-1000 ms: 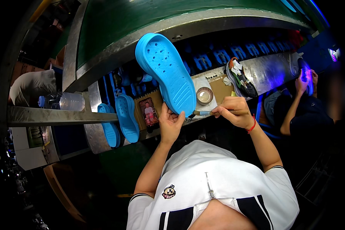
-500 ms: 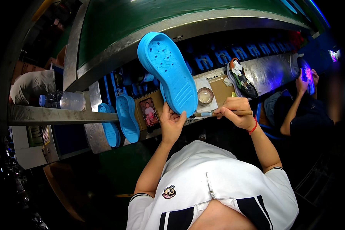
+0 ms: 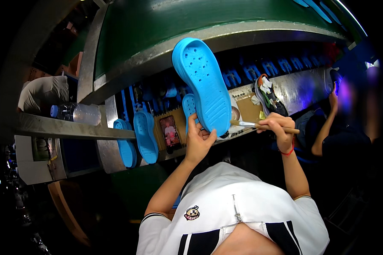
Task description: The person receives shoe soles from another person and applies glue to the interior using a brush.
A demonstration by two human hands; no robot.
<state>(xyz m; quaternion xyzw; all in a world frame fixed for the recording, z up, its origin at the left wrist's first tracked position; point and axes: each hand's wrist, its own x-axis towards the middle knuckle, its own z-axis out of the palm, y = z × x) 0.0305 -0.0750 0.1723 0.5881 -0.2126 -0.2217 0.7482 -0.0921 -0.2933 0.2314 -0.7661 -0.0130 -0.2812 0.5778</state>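
Note:
My left hand is closed on the near end of a bright blue shoe sole, fingers beneath and thumb on the edge. The sole is raised, its holed and ridged inner face toward me. A paintbrush with a wooden handle is pinched in my right hand; its bristle tip meets or nearly meets the sole's right edge near that end. Just behind this edge a small bowl on white paper is partly hidden. Another blue sole shows partly behind the held one.
Left of my hand lie a phone and more blue soles. A multicoloured shoe rests on the metal shelf. Beyond runs a green surface with a metal edge. A rail crosses at left by a bottle. A co-worker's hand is at right.
My left hand and the sole have shifted right, now covering part of the bowl. The brush tip has gone from the sole's near end to its right edge. The co-worker's hands have moved.

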